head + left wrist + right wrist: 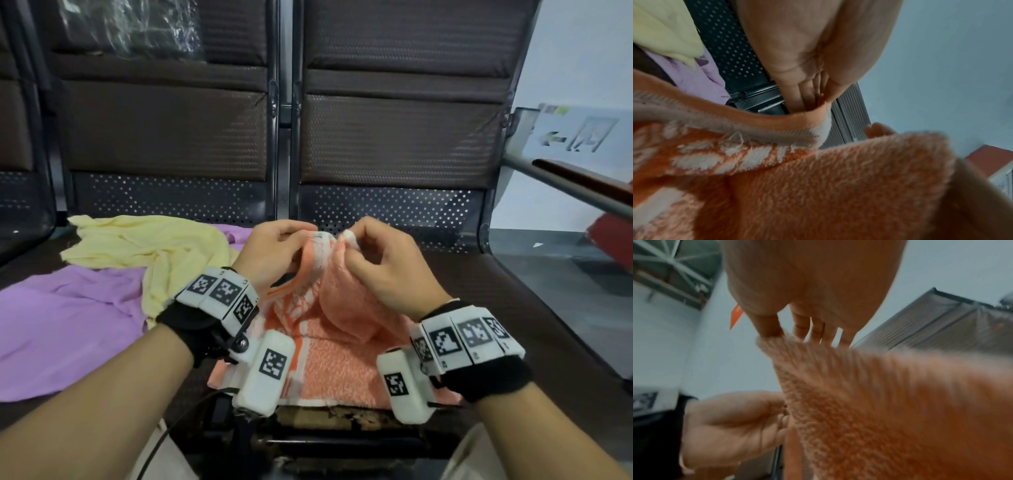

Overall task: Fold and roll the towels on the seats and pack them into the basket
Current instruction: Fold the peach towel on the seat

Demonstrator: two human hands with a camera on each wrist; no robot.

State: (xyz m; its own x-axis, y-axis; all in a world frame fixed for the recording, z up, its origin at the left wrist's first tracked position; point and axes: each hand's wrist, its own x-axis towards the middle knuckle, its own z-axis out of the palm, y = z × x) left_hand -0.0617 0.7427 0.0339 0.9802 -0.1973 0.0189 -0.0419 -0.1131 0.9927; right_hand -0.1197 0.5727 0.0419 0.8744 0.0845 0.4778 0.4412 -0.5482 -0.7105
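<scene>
An orange towel with white pattern (339, 356) lies on the right seat in front of me, its far end lifted. My left hand (274, 250) pinches the towel's white-and-orange hem (797, 120) between thumb and fingers. My right hand (373, 260) pinches the neighbouring corner (777, 344) just to the right, the two hands almost touching. A yellow towel (150, 246) lies crumpled on the left seat over a purple towel (65, 325). No basket shows in any view.
Brown padded seat backs (394, 137) stand behind the seats, with perforated metal below. A metal armrest (561, 181) bounds the right seat. A red object (613, 240) sits on the floor to the far right.
</scene>
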